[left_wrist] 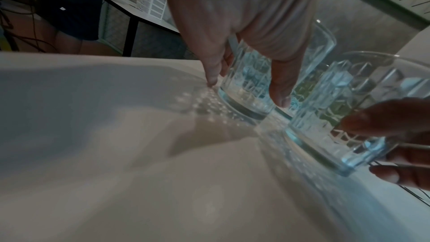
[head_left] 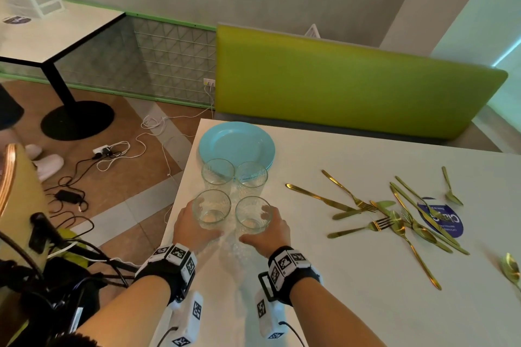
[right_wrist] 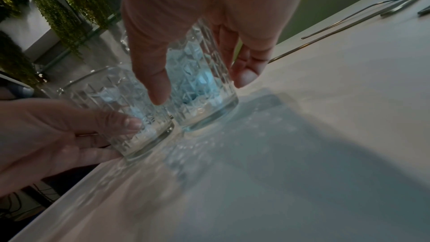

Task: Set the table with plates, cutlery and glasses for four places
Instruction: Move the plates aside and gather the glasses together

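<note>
— From above you see it all: four glasses clustered by the stack of blue plates (head_left: pixel 236 144), gold cutlery (head_left: pixel 394 211) scattered to the right on the white table (head_left: pixel 338 276).

— And the wrist views?

— Only fingers — the left hand (head_left: pixel 191 227) wraps the near-left glass (head_left: pixel 212 207), the right hand (head_left: pixel 267 231) wraps the near-right glass (head_left: pixel 253 214), both standing on the table.

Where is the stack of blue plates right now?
In the head view the blue plates sit at the table's far left corner, just behind the four glasses, with the green bench back beyond them.
</note>
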A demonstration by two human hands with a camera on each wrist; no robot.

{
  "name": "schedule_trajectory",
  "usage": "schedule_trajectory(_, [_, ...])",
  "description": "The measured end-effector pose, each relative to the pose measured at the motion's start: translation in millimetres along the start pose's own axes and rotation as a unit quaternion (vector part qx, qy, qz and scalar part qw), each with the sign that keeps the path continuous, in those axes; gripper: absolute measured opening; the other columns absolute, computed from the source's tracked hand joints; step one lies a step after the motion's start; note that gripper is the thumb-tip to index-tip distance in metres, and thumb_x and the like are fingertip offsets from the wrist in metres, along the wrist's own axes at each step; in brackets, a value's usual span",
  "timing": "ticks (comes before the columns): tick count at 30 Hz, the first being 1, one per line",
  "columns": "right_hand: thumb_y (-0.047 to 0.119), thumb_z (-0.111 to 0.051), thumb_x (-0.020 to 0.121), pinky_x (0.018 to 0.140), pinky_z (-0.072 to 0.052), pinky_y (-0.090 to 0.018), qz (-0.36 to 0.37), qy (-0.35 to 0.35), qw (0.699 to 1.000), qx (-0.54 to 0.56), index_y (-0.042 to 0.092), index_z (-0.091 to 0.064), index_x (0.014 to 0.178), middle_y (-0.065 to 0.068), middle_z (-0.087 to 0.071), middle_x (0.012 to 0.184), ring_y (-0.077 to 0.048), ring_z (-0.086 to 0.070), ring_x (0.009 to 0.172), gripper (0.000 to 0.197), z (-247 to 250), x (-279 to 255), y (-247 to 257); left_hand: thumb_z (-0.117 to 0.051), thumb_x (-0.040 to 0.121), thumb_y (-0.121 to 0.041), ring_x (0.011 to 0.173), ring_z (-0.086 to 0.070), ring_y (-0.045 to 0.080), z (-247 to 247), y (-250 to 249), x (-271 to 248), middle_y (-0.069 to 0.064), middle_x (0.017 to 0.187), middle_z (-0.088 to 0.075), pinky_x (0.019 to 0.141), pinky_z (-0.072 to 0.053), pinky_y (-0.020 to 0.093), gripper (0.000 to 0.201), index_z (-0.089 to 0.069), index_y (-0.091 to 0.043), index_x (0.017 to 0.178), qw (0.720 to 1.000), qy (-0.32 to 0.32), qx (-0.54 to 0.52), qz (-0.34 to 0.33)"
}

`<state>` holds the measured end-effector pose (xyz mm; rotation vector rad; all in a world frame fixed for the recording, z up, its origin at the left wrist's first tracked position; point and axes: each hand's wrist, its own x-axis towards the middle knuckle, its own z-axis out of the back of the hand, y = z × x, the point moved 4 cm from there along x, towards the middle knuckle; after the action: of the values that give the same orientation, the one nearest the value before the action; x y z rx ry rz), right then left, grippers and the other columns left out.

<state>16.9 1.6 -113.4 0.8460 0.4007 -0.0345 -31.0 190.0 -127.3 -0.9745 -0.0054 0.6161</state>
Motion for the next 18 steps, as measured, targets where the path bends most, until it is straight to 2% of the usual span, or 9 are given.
schedule_trajectory(5, [0.024,-0.085,0.060,0.090,-0.041,-0.022,0.000,0.003,1.000,-0.002,0.026,-0.040,0.132,-0.002,-0.055,0.127,-0.020,-0.050,0.118,0.085,-3,4,1,-0.088,0.058,-0.018,0.121,-0.052,0.030,3,-3,-1,0.014,0.133,-0.053,0.102,-0.044,0.037,0.094,-0.040,-0.007,0.138,1.000,0.002,0.007,0.002])
schedule_trajectory(12, [0.025,-0.085,0.060,0.094,-0.043,-0.026,-0.001,0.003,1.000,-0.001,0.027,-0.039,0.134,-0.003,-0.055,0.128,-0.022,-0.051,0.119,0.087,-4,10,5,-0.086,0.060,-0.010,0.118,-0.055,0.030,6,-8,-3,0.014,0.128,-0.057,0.097,-0.043,0.034,0.088,-0.041,-0.006,0.136,0.999,-0.004,-0.031,0.001])
schedule_trajectory(14, [0.025,-0.086,0.060,0.096,-0.043,-0.026,-0.001,0.002,1.000,-0.003,0.026,-0.039,0.135,-0.003,-0.056,0.128,-0.022,-0.051,0.120,0.088,-4,10,5,-0.086,0.059,-0.011,0.115,-0.056,0.030,5,-8,-1,0.012,0.122,-0.059,0.096,-0.044,0.035,0.086,-0.044,-0.005,0.133,0.999,0.002,-0.032,0.014])
schedule_trajectory(16, [0.025,-0.086,0.060,0.097,-0.043,-0.027,-0.003,0.002,1.000,-0.005,0.025,-0.038,0.135,-0.003,-0.056,0.129,-0.022,-0.051,0.120,0.089,-4,11,6,-0.085,0.049,-0.025,0.106,-0.060,0.032,2,-7,3,0.006,0.101,-0.060,0.093,-0.048,0.038,0.076,-0.055,-0.007,0.116,0.998,0.020,-0.043,0.029])
schedule_trajectory(18, [0.025,-0.087,0.059,0.099,-0.043,-0.028,-0.005,0.004,1.000,-0.004,0.025,-0.038,0.135,-0.003,-0.056,0.129,-0.022,-0.050,0.121,0.090,-4,11,7,-0.070,0.036,-0.046,0.093,-0.064,0.034,-5,4,14,0.004,0.086,-0.061,0.084,-0.055,0.040,0.069,-0.059,-0.011,0.095,0.998,0.032,-0.042,0.043])
